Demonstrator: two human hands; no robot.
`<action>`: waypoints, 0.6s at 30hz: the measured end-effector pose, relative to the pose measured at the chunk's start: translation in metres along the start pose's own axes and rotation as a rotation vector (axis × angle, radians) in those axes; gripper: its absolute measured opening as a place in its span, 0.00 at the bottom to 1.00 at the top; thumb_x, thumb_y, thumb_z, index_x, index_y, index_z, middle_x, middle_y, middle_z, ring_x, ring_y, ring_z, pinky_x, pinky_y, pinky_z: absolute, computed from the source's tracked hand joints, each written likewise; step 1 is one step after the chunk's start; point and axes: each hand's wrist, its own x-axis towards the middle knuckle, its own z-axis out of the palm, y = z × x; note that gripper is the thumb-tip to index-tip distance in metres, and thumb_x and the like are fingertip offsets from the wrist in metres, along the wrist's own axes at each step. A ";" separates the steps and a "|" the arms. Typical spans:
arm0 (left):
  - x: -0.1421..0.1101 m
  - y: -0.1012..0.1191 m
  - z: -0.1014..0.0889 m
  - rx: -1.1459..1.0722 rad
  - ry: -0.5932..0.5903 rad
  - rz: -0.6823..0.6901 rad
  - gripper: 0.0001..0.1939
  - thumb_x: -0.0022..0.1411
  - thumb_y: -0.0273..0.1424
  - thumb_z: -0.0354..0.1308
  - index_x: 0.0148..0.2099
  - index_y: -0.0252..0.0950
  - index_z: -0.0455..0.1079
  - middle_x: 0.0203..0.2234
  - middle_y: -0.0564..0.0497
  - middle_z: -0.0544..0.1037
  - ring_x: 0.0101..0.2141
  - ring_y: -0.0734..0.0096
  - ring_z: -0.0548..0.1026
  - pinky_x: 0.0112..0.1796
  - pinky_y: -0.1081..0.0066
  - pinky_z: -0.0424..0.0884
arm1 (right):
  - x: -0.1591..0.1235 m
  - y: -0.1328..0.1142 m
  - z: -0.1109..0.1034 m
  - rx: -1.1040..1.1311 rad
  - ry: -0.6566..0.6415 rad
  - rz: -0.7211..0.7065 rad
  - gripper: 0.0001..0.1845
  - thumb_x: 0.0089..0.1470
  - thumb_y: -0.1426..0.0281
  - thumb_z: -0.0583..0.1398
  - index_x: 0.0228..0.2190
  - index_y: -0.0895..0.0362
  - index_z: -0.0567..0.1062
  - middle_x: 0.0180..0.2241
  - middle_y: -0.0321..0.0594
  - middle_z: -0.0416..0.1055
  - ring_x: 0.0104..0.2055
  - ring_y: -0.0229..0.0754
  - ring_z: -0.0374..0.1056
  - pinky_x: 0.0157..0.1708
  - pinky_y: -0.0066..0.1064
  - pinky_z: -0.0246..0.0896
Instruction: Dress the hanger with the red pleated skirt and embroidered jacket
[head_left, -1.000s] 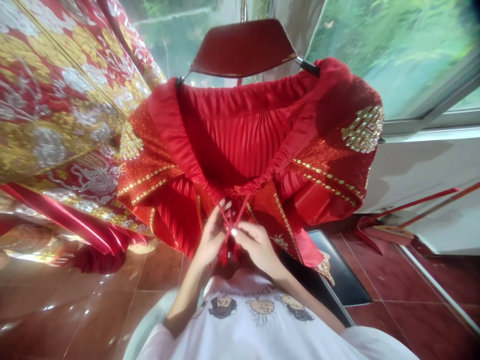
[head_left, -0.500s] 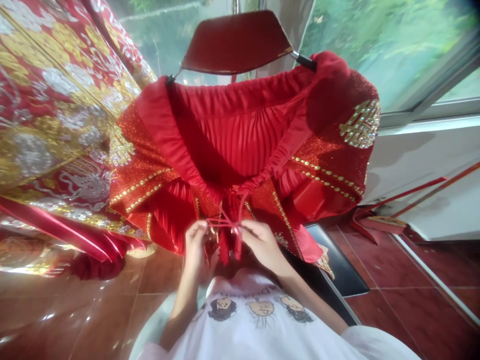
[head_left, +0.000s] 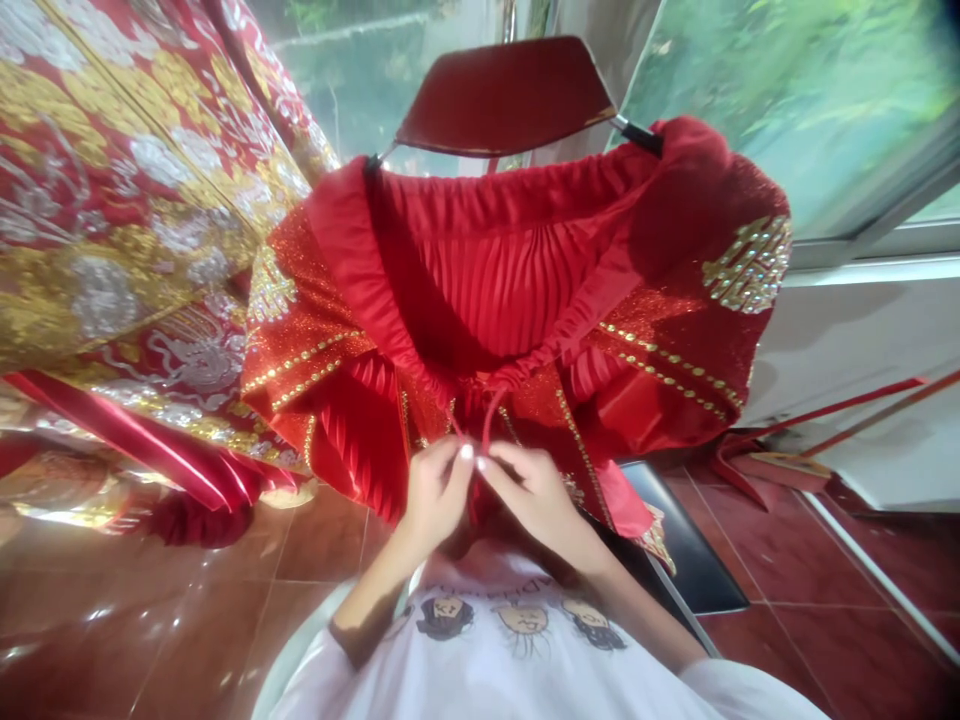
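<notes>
A red pleated garment [head_left: 487,270] with gathered edging, gold bead lines and jewelled patches hangs in front of me on a hanger with clips [head_left: 517,95]. From its gathered neckline two thin red drawstrings [head_left: 491,412] come down to my hands. My left hand [head_left: 439,490] pinches one drawstring between thumb and finger. Close beside it, thumb tips nearly touching, my right hand [head_left: 532,495] pinches the other. The point where the strings meet is mostly covered by my fingers, so any knot there is hidden.
At the left hangs a large red cloth [head_left: 135,230] with gold and silver embroidery, above a shiny red ribbon [head_left: 165,450]. A black flat panel [head_left: 686,540] lies right of the garment on the red tiled floor [head_left: 825,640]. Windows [head_left: 787,110] are behind.
My hands have come together at the middle, where before they were apart with the string loops stretched between them. The whole scene has shifted slightly right and down in view.
</notes>
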 end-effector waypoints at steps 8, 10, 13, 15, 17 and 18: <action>0.034 0.031 -0.085 0.320 0.499 0.321 0.04 0.55 0.29 0.65 0.28 0.36 0.77 0.18 0.56 0.73 0.17 0.81 0.66 0.19 0.78 0.59 | 0.000 -0.038 -0.084 -0.506 0.388 -0.589 0.08 0.54 0.72 0.63 0.37 0.52 0.80 0.34 0.34 0.78 0.31 0.35 0.75 0.33 0.22 0.69; 0.045 0.034 -0.112 0.449 0.715 0.392 0.05 0.52 0.31 0.68 0.30 0.35 0.78 0.17 0.56 0.73 0.17 0.80 0.65 0.19 0.78 0.56 | 0.007 -0.043 -0.108 -0.553 0.485 -0.638 0.06 0.54 0.73 0.63 0.34 0.52 0.80 0.32 0.35 0.78 0.31 0.36 0.75 0.32 0.23 0.68; 0.065 0.024 -0.140 0.581 0.871 0.477 0.10 0.53 0.35 0.68 0.29 0.32 0.76 0.14 0.57 0.67 0.16 0.83 0.59 0.19 0.78 0.51 | 0.025 -0.035 -0.132 -0.576 0.625 -0.554 0.06 0.55 0.70 0.62 0.32 0.55 0.81 0.29 0.40 0.78 0.26 0.36 0.72 0.26 0.25 0.65; 0.077 0.016 -0.144 0.647 0.854 0.459 0.14 0.58 0.38 0.64 0.28 0.32 0.72 0.13 0.58 0.63 0.16 0.82 0.55 0.20 0.78 0.51 | 0.039 -0.025 -0.139 -0.609 0.660 -0.514 0.08 0.57 0.69 0.61 0.32 0.58 0.80 0.27 0.40 0.77 0.23 0.33 0.69 0.24 0.24 0.61; 0.084 0.011 -0.135 0.768 0.829 0.420 0.15 0.62 0.39 0.59 0.28 0.32 0.71 0.16 0.55 0.65 0.20 0.77 0.60 0.24 0.74 0.57 | 0.048 -0.019 -0.137 -0.693 0.653 -0.517 0.09 0.57 0.69 0.59 0.32 0.58 0.79 0.26 0.39 0.75 0.23 0.32 0.67 0.25 0.23 0.60; 0.085 0.010 -0.126 0.831 0.836 0.420 0.15 0.63 0.38 0.57 0.31 0.32 0.71 0.20 0.52 0.69 0.24 0.73 0.65 0.29 0.70 0.60 | 0.050 -0.017 -0.132 -0.759 0.642 -0.511 0.09 0.57 0.69 0.59 0.32 0.58 0.79 0.27 0.38 0.75 0.25 0.32 0.67 0.27 0.24 0.60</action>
